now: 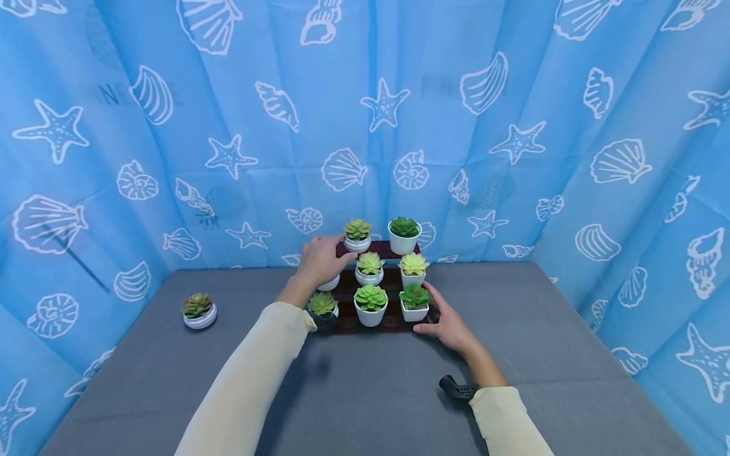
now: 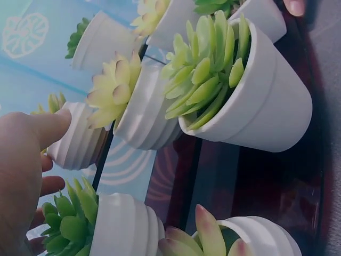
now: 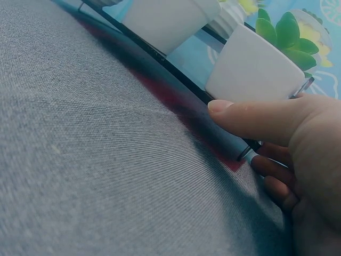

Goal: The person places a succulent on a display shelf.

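A dark red tray [image 1: 393, 322] with a black rim stands at the back of the grey table and carries several small succulents in white pots. My left hand [image 1: 322, 258] reaches over the tray's left side. Its thumb [image 2: 49, 126] and fingers pinch the ribbed white pot [image 1: 357, 244] at the rear left, seen close in the left wrist view [image 2: 80, 145]. Under the palm sits another white pot [image 2: 125, 226]. My right hand [image 1: 446, 322] grips the tray's front right corner [image 3: 242, 152], thumb [image 3: 240, 114] on top and fingers beneath, next to a square white pot [image 3: 250, 69].
A lone succulent in a low ribbed pot [image 1: 199, 311] stands apart at the table's left. A dark pot [image 1: 323, 316] sits at the tray's front left. A blue curtain with shells and starfish [image 1: 513, 145] closes in the back and both sides.
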Action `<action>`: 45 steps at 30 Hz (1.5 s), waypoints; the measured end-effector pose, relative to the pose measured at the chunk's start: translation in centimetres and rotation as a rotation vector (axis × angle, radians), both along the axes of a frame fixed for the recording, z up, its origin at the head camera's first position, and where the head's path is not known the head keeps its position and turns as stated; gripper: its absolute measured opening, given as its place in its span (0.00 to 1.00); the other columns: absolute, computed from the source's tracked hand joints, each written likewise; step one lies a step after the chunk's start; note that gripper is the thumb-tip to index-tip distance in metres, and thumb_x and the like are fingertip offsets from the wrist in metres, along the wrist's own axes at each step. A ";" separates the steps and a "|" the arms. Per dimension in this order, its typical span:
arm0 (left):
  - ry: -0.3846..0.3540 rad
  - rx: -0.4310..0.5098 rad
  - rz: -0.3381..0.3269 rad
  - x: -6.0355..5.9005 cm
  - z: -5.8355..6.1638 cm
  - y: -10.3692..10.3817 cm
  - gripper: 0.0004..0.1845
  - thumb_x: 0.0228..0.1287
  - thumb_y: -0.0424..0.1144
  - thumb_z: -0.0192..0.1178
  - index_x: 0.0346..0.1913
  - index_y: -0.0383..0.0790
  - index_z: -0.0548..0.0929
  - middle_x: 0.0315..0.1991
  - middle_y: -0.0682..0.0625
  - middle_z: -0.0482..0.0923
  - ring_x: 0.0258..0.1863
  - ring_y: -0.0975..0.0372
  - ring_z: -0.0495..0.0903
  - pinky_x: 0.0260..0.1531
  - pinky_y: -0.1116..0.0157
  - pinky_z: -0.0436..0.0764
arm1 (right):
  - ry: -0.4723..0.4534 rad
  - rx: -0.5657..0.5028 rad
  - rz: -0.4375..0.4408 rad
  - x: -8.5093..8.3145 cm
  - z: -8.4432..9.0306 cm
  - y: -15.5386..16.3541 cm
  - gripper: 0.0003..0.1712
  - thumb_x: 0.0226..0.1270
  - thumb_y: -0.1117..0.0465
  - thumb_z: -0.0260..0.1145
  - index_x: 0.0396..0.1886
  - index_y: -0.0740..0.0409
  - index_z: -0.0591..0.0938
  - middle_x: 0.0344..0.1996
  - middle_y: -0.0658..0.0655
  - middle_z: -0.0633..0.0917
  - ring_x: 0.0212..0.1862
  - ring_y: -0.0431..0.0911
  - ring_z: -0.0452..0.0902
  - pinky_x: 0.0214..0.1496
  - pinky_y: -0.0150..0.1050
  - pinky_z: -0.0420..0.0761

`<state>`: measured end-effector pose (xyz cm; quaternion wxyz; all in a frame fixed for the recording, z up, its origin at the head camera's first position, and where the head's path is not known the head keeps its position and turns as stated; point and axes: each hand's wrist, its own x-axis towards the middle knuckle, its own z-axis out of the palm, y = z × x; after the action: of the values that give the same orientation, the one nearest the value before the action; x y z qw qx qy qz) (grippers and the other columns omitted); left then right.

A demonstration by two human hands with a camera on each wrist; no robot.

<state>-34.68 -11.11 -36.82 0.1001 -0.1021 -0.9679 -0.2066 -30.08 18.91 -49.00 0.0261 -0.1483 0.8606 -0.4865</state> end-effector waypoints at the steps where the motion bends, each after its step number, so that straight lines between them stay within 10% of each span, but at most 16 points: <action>1: -0.002 -0.001 0.000 0.0 0.1 0.0 0.33 0.67 0.59 0.57 0.69 0.45 0.70 0.64 0.47 0.73 0.63 0.46 0.65 0.62 0.45 0.60 | -0.002 -0.002 0.000 0.0 0.0 0.0 0.57 0.55 0.63 0.76 0.78 0.51 0.50 0.73 0.66 0.57 0.69 0.65 0.57 0.63 0.63 0.63; 24: -0.017 -0.044 -0.069 0.5 0.5 0.6 0.34 0.66 0.61 0.56 0.69 0.46 0.72 0.64 0.46 0.72 0.61 0.49 0.66 0.60 0.47 0.61 | -0.012 0.022 -0.019 -0.3 -0.2 0.0 0.57 0.56 0.61 0.76 0.78 0.49 0.50 0.73 0.66 0.58 0.69 0.64 0.57 0.63 0.63 0.63; 45: 0.211 0.462 -0.124 3.2 0.6 -3.2 0.16 0.70 0.44 0.60 0.54 0.41 0.83 0.48 0.47 0.82 0.47 0.55 0.79 0.48 0.53 0.76 | -0.001 0.001 -0.001 -0.2 -0.2 0.1 0.57 0.56 0.61 0.76 0.78 0.50 0.50 0.73 0.67 0.58 0.69 0.65 0.58 0.63 0.64 0.63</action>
<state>-31.48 -14.32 -36.25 0.2082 -0.1568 -0.8713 -0.4160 -30.29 19.00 -49.16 0.0262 -0.1479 0.8608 -0.4863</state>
